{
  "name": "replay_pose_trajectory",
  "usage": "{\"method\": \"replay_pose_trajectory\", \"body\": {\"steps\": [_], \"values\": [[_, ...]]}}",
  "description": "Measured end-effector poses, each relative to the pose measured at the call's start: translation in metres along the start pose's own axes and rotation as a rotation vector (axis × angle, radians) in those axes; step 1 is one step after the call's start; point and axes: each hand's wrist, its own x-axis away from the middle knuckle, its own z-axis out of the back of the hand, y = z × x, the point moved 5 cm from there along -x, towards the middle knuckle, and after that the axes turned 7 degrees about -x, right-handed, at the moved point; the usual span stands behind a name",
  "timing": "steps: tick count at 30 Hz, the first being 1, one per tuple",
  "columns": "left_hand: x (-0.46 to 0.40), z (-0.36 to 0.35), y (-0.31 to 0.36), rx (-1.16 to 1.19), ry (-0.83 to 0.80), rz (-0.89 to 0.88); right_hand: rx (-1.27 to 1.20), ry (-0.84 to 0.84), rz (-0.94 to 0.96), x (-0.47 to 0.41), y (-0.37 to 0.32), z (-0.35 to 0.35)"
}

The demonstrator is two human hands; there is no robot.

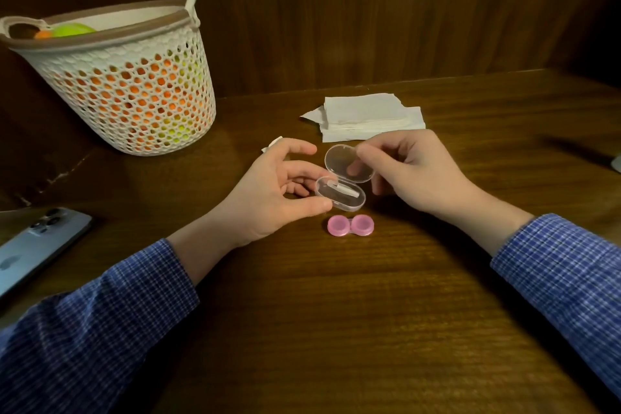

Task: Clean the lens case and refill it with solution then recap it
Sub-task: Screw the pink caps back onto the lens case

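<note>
Left hand [268, 191]: base of small clear hinged plastic box [341, 193] pinched, steadied above desk [369, 312]. Right hand [413, 171]: lid pinched, held open for access to white piece inside. Pink twin-well lens case [350, 225] capped, lying on desk just beneath. Folded white tissues [366, 116] kept near, likely for wiping.

You have a clear, glossy plastic box [342, 190] above a translucent pink plastic lens case [350, 225]. Your desk [336, 312] is dark, grained wood with a soft sheen; the tissues [366, 116] are matt white paper, the basket [134, 91] perforated plastic, your sleeves [564, 265] checked cloth.
</note>
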Motion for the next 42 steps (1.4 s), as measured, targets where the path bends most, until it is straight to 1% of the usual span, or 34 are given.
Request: {"method": "replay_pose_trajectory", "body": {"steps": [3, 6, 8, 11, 12, 13, 15, 17, 19, 24, 28, 32, 35, 42], "values": [[0.000, 0.000, 0.000, -0.020, 0.014, -0.009, -0.144, 0.039, -0.140, -0.003, 0.007, 0.000], [-0.001, 0.001, -0.002, -0.021, 0.043, -0.005, -0.216, 0.044, -0.210, -0.004, 0.010, -0.001], [-0.001, 0.003, -0.005, -0.011, 0.084, 0.013, -0.161, 0.077, -0.198, -0.003, 0.009, 0.002], [-0.001, 0.008, -0.011, -0.036, 0.176, 0.048, -0.052, 0.149, -0.063, 0.007, 0.001, 0.016], [-0.001, 0.010, -0.013, -0.055, 0.202, 0.054, -0.039, 0.129, -0.012, 0.012, -0.003, 0.020], [-0.001, 0.011, -0.014, -0.078, 0.220, 0.056, -0.020, 0.061, 0.026, 0.018, -0.006, 0.021], [-0.002, 0.013, -0.016, -0.131, 0.228, 0.053, 0.047, -0.138, 0.060, 0.030, -0.011, 0.012], [-0.003, 0.012, -0.017, -0.198, 0.201, 0.048, 0.124, -0.282, 0.071, 0.037, -0.011, 0.002], [-0.004, 0.009, -0.017, -0.257, 0.166, 0.049, 0.157, -0.350, 0.080, 0.039, -0.011, -0.004], [-0.005, 0.006, -0.017, -0.319, 0.096, 0.052, 0.216, -0.417, 0.145, 0.041, -0.014, -0.008], [-0.005, 0.004, -0.016, -0.354, 0.027, 0.038, 0.187, -0.411, 0.156, 0.042, -0.015, -0.008], [-0.005, 0.002, -0.014, -0.340, -0.020, 0.034, 0.076, -0.265, 0.157, 0.037, -0.017, -0.001], [-0.005, 0.000, -0.013, -0.343, -0.041, 0.025, 0.128, -0.222, 0.160, 0.035, -0.016, -0.004], [-0.006, 0.000, -0.014, -0.336, -0.049, 0.042, 0.253, -0.257, 0.174, 0.033, -0.016, -0.013]]}}
